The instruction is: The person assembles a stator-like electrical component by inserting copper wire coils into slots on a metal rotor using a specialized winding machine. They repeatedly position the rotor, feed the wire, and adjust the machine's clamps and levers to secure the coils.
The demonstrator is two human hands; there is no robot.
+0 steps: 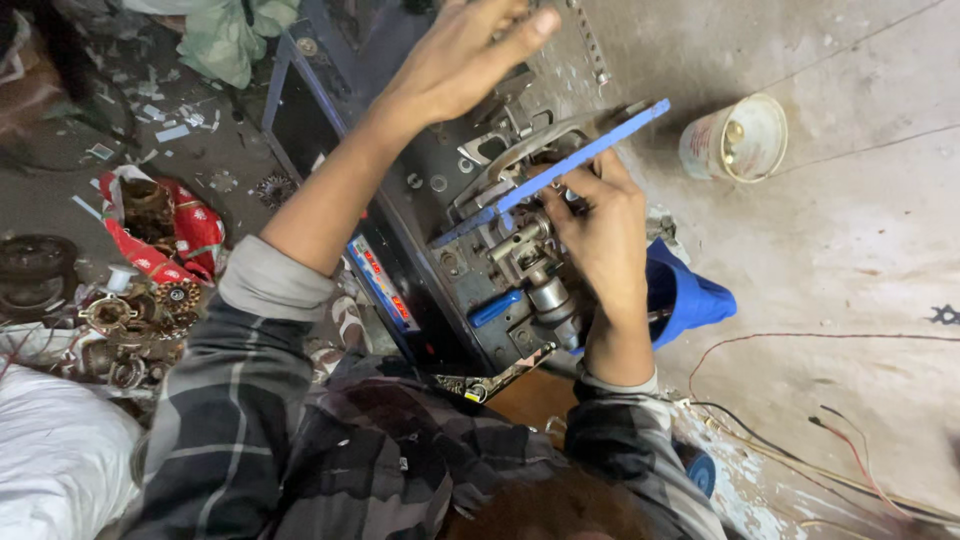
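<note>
A dark metal machine (pixel 440 190) with levers and a silver cylinder stands on the concrete floor in front of me. My left hand (pixel 465 55) rests flat on its far top part, fingers together, holding nothing that I can see. My right hand (pixel 600 225) is at the machine's middle, fingers pinched on a small part just under a long blue bar (pixel 580 160) that lies slanted across the mechanism. A blue-handled lever (pixel 497 307) sticks out lower down.
A pale plastic cup (pixel 735 138) with small metal pieces stands on the floor at the right. A blue cloth (pixel 685 295) lies beside the machine. Loose wires (pixel 800 440) trail at the lower right. Gears and scrap on red fabric (pixel 160 235) crowd the left.
</note>
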